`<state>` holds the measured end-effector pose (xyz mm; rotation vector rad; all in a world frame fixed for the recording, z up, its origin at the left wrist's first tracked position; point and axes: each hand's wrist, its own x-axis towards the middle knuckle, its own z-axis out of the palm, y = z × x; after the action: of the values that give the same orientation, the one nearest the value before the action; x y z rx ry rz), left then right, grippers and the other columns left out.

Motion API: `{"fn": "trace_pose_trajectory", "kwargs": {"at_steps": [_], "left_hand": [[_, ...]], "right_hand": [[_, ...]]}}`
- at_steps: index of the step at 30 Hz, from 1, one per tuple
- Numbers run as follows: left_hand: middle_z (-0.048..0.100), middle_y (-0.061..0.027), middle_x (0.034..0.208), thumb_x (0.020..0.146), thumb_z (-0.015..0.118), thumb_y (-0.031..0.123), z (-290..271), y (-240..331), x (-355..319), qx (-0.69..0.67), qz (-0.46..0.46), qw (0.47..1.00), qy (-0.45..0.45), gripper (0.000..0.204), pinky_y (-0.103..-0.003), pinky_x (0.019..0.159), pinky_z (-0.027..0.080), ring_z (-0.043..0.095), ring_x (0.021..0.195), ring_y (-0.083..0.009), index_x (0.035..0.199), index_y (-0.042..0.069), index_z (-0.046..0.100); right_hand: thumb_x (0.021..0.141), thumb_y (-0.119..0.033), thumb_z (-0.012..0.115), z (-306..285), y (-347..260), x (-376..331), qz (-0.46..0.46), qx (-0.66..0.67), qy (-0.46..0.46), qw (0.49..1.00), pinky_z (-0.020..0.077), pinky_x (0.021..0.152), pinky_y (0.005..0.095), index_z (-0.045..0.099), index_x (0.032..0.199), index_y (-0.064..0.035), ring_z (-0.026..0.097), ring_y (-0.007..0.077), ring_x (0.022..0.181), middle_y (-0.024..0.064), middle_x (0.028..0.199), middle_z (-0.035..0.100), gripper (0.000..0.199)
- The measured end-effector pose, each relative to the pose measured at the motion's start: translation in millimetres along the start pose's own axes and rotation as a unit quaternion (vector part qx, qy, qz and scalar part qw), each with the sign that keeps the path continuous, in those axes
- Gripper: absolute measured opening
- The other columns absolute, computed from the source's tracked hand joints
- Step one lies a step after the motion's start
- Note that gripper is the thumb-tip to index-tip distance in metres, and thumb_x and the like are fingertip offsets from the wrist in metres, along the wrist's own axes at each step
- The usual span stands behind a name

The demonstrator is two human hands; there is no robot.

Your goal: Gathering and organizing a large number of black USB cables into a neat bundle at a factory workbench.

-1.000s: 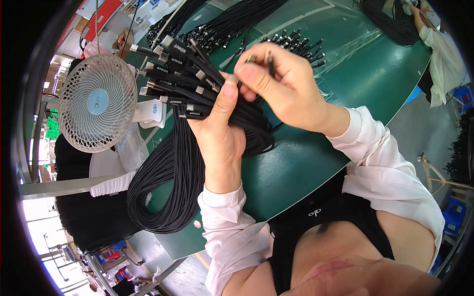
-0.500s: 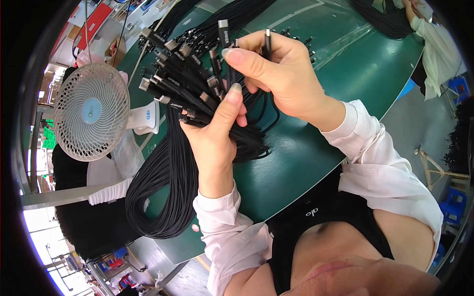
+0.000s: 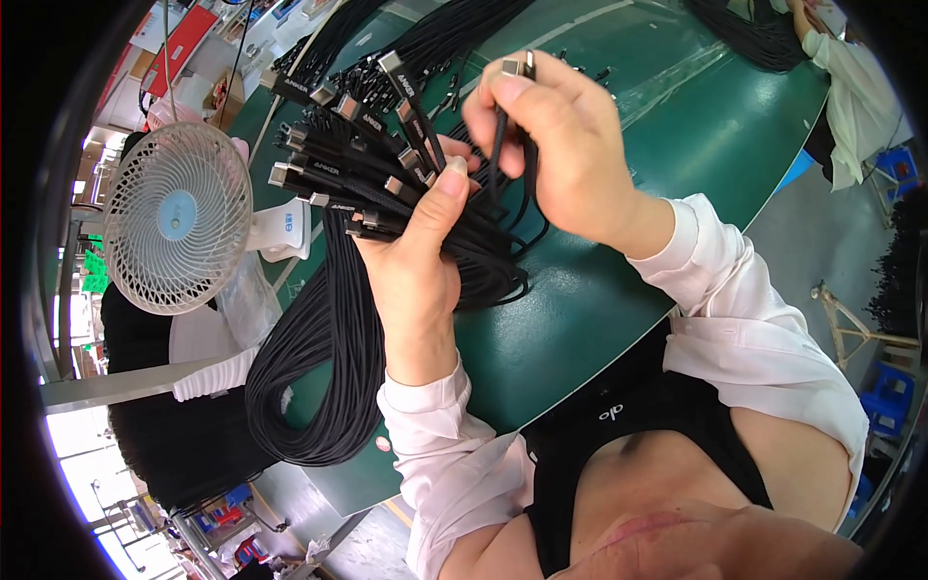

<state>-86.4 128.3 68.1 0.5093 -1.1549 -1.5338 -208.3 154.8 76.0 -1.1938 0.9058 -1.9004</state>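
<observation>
A thick bundle of black cables (image 3: 324,358) with metal-tipped plugs is gripped in my left hand (image 3: 420,246), the thumb pressed across it. The plug ends (image 3: 343,164) fan out to the upper left of that hand, and the long cords hang in a loop over the table's near left side. To the right, my right hand (image 3: 565,135) pinches the plug ends of one or two cables (image 3: 510,68) between thumb and fingers. Their cords run down beside the bundle; exactly how many it holds I cannot tell.
A white desk fan (image 3: 179,217) stands left of the green table (image 3: 570,329). More black cables (image 3: 449,39) lie across its far side. At the far right, another person's sleeve (image 3: 851,97) shows beside a further cable pile (image 3: 749,34). Blue stools (image 3: 884,401) stand on the floor.
My right hand has drawn slightly up and away from the bundle, now with plug ends between its fingertips. The plugs in my left hand have shifted and spread a little.
</observation>
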Motion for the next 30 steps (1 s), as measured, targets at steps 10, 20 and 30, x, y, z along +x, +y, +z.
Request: {"fn": "trace_pose_trajectory", "kwargs": {"at_steps": [10, 20, 30], "left_hand": [[0.058, -0.0066, 0.074, 0.074, 0.065, 0.000, 1.7, -3.5, -1.8, 0.006, -0.017, 0.999, -0.041, 0.015, -0.023, 0.054, 0.043, 0.055, 0.061, -0.0136, 0.087, -0.002, 0.057], [0.058, -0.0065, 0.075, 0.073, 0.066, -0.003, -3.8, -4.5, -5.0, -0.032, 0.018, 0.999, -0.026, 0.017, -0.024, 0.053, 0.044, 0.054, 0.060, -0.0134, 0.088, -0.001, 0.057], [0.057, -0.0105, 0.098, 0.067, 0.060, -0.013, -14.3, -8.9, 7.8, -0.025, -0.054, 0.997, -0.051, 0.038, -0.028, 0.075, 0.048, 0.057, 0.082, -0.0160, 0.103, -0.002, 0.052]], "right_hand": [[0.083, -0.014, 0.061, -6.2, -3.1, 8.6, -0.031, -0.001, -0.009, 0.999, 0.0377, 0.050, 0.0179, 0.061, 0.086, 0.0018, 0.048, 0.0044, 0.057, 0.0008, 0.067, 0.057, 0.016], [0.086, -0.011, 0.056, 1.0, 7.8, -8.1, -0.001, -0.004, -0.102, 0.995, 0.0434, 0.050, 0.0215, 0.053, 0.089, 0.0030, 0.051, 0.0085, 0.059, 0.0055, 0.074, 0.056, 0.015], [0.082, -0.018, 0.057, -6.9, -2.5, 7.8, 0.070, -0.019, -0.059, 0.996, 0.0385, 0.055, 0.0219, 0.057, 0.085, 0.0004, 0.046, 0.0064, 0.058, 0.0005, 0.067, 0.053, 0.019]]}}
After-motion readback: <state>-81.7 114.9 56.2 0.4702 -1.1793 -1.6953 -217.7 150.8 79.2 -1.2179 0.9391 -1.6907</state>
